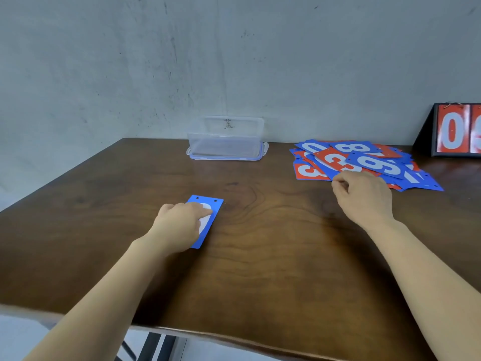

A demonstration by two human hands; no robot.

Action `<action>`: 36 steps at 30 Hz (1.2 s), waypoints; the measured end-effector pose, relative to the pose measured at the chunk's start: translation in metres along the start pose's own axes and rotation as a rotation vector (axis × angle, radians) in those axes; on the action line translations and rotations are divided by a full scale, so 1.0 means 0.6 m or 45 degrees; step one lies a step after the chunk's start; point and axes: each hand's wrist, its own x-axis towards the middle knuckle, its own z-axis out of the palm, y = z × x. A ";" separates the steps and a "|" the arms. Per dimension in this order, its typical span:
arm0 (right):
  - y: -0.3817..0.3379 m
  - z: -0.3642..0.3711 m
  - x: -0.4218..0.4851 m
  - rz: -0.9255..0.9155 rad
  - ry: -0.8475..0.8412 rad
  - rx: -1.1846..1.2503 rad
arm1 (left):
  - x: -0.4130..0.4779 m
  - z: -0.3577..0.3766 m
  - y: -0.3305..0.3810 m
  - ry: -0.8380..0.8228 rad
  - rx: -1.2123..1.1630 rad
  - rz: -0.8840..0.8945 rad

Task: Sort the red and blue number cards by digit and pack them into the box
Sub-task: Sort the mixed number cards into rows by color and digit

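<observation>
Pressing blue number card (207,200) onto desk (268,259) with straight-fingered left grip (179,225). Resting curled right grip (364,196) against card pile (364,160); cannot tell if holding.

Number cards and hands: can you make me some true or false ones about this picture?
1. The left hand rests on one blue card lying apart from the pile of cards. True.
2. The clear box is already full of cards. False: no cards show in it.
3. The pile lies to the right of the box. True.
4. The right hand is reaching into the box. False: it is at the near edge of the pile, with its fingers curled.
5. The scoreboard at the far right shows blue cards. False: its cards are red, and the one in full view shows a 0.
</observation>
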 end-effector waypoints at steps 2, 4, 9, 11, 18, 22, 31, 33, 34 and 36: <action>0.001 0.001 -0.001 0.007 -0.003 0.006 | -0.030 0.002 -0.008 -0.016 0.068 -0.006; -0.002 0.003 -0.003 0.008 -0.013 0.013 | -0.057 0.006 -0.013 -0.013 0.101 -0.019; -0.017 0.004 -0.002 -0.039 -0.015 0.031 | -0.104 0.009 -0.030 0.045 0.150 -0.073; -0.019 0.004 -0.002 -0.052 0.000 0.038 | -0.121 0.008 -0.041 0.033 0.140 -0.099; -0.009 -0.003 -0.008 -0.027 0.038 0.048 | -0.121 -0.014 -0.029 0.051 0.115 -0.113; 0.007 -0.015 -0.011 -0.003 0.058 0.016 | -0.072 -0.039 0.031 0.154 -0.081 0.055; 0.101 -0.025 0.014 0.079 0.015 -0.101 | 0.091 -0.075 0.259 0.274 -0.276 0.440; 0.137 -0.023 0.028 0.090 0.006 -0.118 | 0.125 -0.072 0.300 0.262 -0.307 0.453; 0.158 -0.022 0.037 0.109 -0.006 -0.130 | 0.141 -0.068 0.319 0.250 -0.326 0.454; 0.201 -0.019 0.058 0.164 -0.029 -0.155 | 0.174 -0.060 0.353 0.238 -0.350 0.448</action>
